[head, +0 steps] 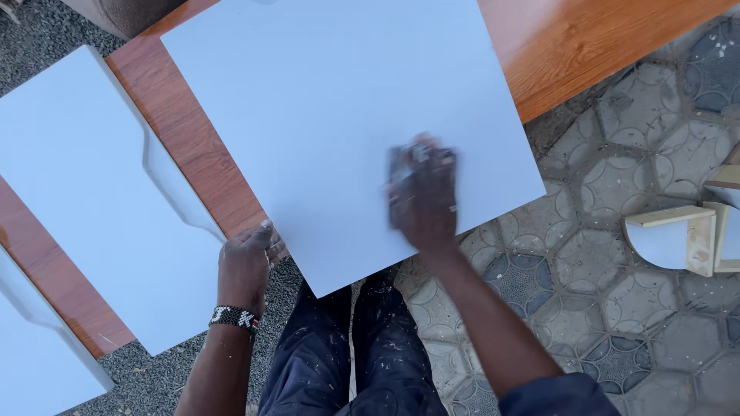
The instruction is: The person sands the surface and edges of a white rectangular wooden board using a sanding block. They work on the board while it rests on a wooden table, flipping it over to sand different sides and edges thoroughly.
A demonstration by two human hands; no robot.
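We see the right hand [422, 202] pressed palm-down on a big white panel [339, 115], fingers curled over a small grey sanding block [402, 179]; hand and block are motion-blurred, so we cannot tell exactly how the fingers grip it. The left hand [245, 262] rests at the panel's near-left edge, fingers folded onto the edge, thumb side up, a beaded wristband [234, 317] on the wrist. The panel lies on a reddish wooden desk [586, 42], its near corner overhanging toward paint-spotted trousers [347, 354]. To the left lie two more white panels [85, 192] with shaped cut-outs along their edges, one partly over the desk, one further left at the frame edge [31, 347]. On the patterned paving [586, 254] to the right sits a small curved wooden piece [678, 239]. Risks, as we judge them: the overhanging corner has no support, so hard pressure there could tip or slide the panel if the left hand loosens; a tilted block could gouge the white face; the block could also run off the near edge and round it.
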